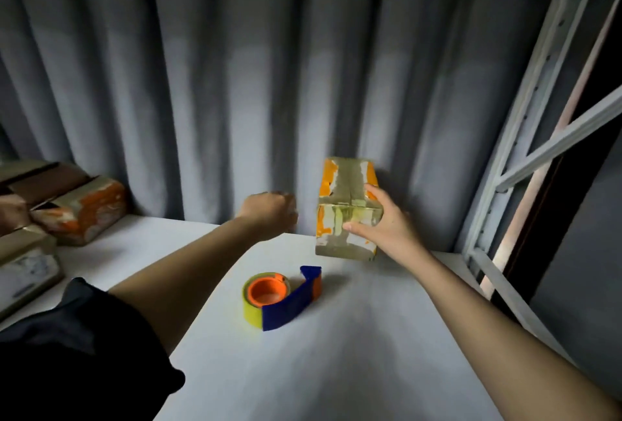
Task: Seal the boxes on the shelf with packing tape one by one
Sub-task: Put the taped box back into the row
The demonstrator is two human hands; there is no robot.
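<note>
we see the orange and grey box standing on its end at the far right of the white shelf, its long axis upright and leaning a little, close to the grey curtain. our right hand is on it, thumb across the near face and fingers on the right side, so this hand grips the box. our left hand hangs just left of the box, apart from it, fingers curled and holding nothing that we can make out, though it is blurred. the tape dispenser, blue with an orange core and a yellowish roll, lies nearer to us, between our forearms and about as near to one hand as the other. we judge the left hand the free one to fetch it. more boxes lie at the far left. no writing can be read anywhere.
</note>
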